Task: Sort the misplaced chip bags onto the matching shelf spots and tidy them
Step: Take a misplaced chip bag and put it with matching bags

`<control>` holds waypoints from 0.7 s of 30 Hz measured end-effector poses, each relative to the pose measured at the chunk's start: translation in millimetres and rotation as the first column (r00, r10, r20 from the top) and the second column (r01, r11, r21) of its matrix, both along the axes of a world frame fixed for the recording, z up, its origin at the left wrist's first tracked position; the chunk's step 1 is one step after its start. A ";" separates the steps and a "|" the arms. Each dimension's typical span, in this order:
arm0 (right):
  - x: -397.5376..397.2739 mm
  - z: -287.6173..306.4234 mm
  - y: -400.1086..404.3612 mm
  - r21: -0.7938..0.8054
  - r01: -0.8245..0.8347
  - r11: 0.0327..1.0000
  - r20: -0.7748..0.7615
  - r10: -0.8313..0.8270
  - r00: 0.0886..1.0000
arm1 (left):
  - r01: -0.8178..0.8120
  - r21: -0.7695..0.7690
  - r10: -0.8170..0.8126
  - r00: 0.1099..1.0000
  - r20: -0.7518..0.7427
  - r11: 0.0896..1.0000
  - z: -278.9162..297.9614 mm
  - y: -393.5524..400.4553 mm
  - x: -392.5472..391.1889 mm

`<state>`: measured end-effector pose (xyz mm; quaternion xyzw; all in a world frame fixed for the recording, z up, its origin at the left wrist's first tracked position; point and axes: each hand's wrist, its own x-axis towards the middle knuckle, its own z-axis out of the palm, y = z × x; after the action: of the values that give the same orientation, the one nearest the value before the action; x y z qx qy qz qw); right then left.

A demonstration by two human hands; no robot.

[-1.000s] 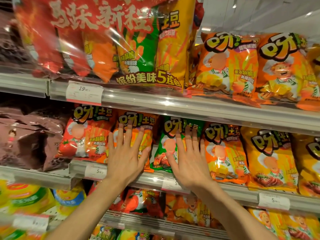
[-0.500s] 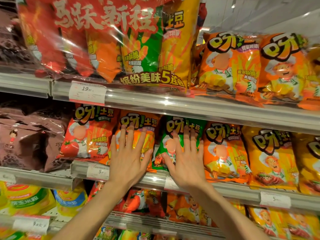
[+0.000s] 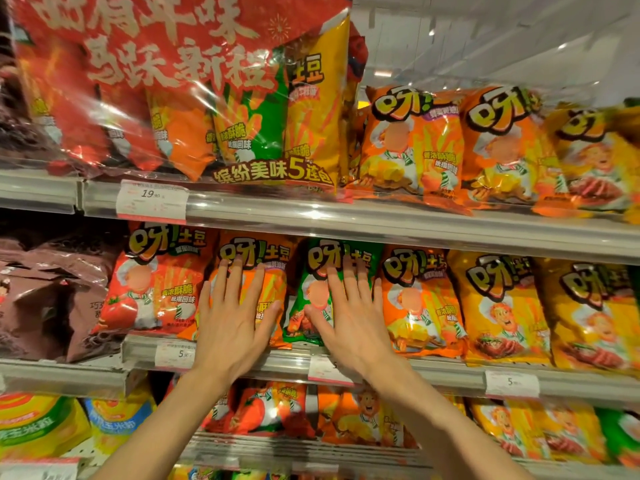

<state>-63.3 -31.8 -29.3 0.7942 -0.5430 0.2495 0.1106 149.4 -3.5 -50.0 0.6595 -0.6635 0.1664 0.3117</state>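
Both hands lie flat with fingers straight, gripping nothing: the left hand [image 3: 235,317] presses the orange chip bag [image 3: 254,271], the right hand [image 3: 349,317] the green chip bag [image 3: 311,296], both on the middle shelf [image 3: 433,370]. Uneven pressure could tip either bag backward or shove it crooked against its neighbours.

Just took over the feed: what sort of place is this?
Most likely a supermarket snack aisle: tiered metal shelves with price tags clipped to the edges, rows of matching chip bags, left hand and right hand pressing two.
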 end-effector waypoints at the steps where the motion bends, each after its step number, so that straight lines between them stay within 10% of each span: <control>1: -2.4 3.1 3.0 0.005 -0.016 1.000 0.011 0.016 1.000 | 0.014 -0.003 -0.014 0.999 -0.032 1.000 0.7 1.5 0.3; 10: -9.8 23.8 49.7 0.088 -0.139 0.986 0.455 0.084 0.887 | 0.047 -0.051 -0.062 0.935 -0.350 0.998 10.0 17.3 14.0; 21: 80.6 27.9 33.9 0.363 -0.224 0.905 0.379 0.076 0.922 | 0.059 0.159 0.023 0.883 -0.469 0.985 19.3 12.1 44.2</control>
<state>17.4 2.0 -1.4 0.7814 -0.5294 0.2809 -0.1736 193.7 8.6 -30.7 0.6980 -0.5862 -0.0575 0.4073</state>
